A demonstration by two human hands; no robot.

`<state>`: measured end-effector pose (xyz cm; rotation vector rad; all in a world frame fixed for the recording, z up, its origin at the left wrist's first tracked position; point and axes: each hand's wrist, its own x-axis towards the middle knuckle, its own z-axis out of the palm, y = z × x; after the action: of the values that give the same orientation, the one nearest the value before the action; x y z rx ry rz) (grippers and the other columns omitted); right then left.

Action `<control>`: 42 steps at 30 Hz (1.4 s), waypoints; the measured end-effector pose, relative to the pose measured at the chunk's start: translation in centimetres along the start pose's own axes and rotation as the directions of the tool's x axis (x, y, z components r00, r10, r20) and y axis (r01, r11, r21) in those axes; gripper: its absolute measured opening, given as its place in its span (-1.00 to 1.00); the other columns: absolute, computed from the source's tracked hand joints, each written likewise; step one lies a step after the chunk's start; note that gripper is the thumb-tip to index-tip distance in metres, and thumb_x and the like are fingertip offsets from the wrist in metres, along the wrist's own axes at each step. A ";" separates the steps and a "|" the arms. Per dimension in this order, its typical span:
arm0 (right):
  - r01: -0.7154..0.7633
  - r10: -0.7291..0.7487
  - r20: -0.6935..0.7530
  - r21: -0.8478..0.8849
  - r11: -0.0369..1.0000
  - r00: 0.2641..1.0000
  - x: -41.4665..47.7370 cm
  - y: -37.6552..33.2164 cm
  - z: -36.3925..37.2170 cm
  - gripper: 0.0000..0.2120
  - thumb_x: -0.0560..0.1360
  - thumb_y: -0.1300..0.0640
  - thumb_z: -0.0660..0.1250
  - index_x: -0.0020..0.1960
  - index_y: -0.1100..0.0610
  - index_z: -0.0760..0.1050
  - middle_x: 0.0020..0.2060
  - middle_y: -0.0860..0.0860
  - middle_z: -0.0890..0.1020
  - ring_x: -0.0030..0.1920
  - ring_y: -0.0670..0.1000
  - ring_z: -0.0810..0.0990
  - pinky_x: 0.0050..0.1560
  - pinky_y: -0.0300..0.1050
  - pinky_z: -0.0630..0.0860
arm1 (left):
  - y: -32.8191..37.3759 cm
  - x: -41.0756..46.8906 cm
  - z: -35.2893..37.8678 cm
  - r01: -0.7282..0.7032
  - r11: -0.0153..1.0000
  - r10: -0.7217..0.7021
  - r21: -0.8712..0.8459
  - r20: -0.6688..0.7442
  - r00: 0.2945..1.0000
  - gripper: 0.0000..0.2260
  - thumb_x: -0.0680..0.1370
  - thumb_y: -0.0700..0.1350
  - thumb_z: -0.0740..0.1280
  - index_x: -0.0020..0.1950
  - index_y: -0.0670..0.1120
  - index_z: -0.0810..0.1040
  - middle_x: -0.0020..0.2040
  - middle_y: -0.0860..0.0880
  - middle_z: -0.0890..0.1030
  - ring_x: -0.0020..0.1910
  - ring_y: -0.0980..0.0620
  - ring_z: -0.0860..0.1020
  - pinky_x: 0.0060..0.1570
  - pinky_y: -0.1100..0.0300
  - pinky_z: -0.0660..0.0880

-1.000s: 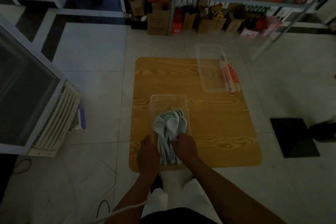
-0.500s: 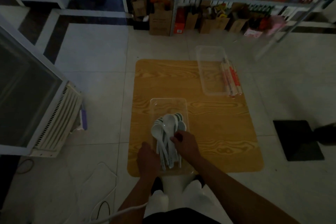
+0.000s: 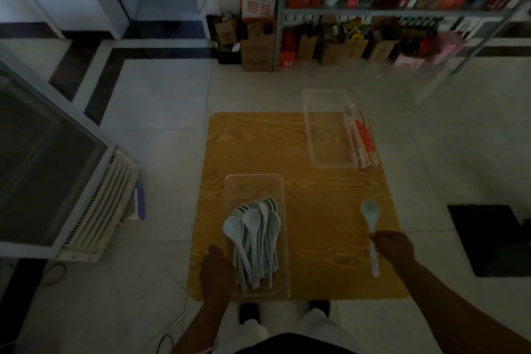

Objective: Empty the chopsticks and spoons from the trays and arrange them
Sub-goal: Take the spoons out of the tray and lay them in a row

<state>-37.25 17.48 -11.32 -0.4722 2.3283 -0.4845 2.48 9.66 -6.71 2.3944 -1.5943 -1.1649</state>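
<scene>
A clear plastic tray (image 3: 254, 181) sits near the front left of a low wooden table (image 3: 316, 190) and holds several pale blue spoons (image 3: 255, 241) in a pile. My left hand (image 3: 217, 274) rests against that tray's front left corner. My right hand (image 3: 395, 247) holds one pale spoon (image 3: 370, 218) by its handle over the table's right side, bowl pointing away. A second clear tray (image 3: 327, 126) stands empty at the back right, with wrapped chopsticks (image 3: 362, 141) lying beside its right wall.
A white appliance with a vented side (image 3: 97, 207) stands on the left. Metal shelving (image 3: 388, 11) with boxes and bags fills the back. A black mat (image 3: 488, 238) lies on the floor to the right. Cables (image 3: 169, 336) trail over the tiles at the front left.
My right hand has lifted one spoon out of the near tray and carried it to the right side of the table. My left hand stays at the tray.
</scene>
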 end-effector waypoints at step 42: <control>0.547 -0.523 0.164 -0.181 0.818 0.837 -10.2 -11.8 8.5 -0.80 0.60 0.08 0.26 -0.15 0.15 0.51 -0.31 0.03 0.56 -0.32 0.00 0.52 -0.29 -0.09 0.44 | 1.1 -0.3 -0.1 0.033 0.998 -0.034 0.057 0.015 0.999 -0.73 0.53 -0.32 0.20 0.23 -0.30 0.37 0.10 -0.27 0.55 0.04 -0.20 0.55 -0.13 0.10 0.43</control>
<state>-21.94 10.25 -5.93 -1.2552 2.1314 -0.4418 1.62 9.32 -5.97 2.4616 -1.6201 -1.1631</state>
